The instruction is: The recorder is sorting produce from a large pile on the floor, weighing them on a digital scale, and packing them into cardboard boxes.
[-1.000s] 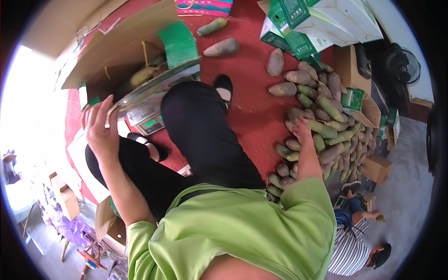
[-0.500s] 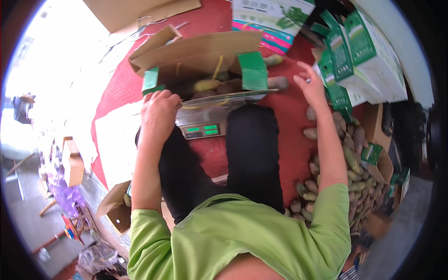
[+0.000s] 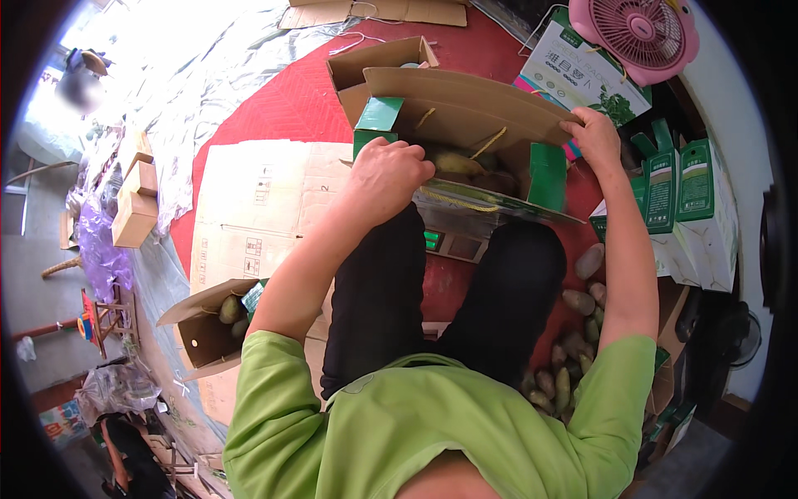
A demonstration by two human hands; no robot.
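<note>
Here: cardboard box [image 3: 465,108] of mangoes [image 3: 455,163], set on a scale [image 3: 453,237] before the knees. Left hand [image 3: 386,170] curled over its near rim; right hand [image 3: 594,133] clamped on its far-right flap.

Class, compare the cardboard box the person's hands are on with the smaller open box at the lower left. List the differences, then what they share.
The box on the scale sits between the left hand and right hand; the smaller box lies untouched on flattened cardboard. The first has green end flaps and looks larger; the second is mostly plain brown. Both are open and hold greenish-brown fruit.
</note>
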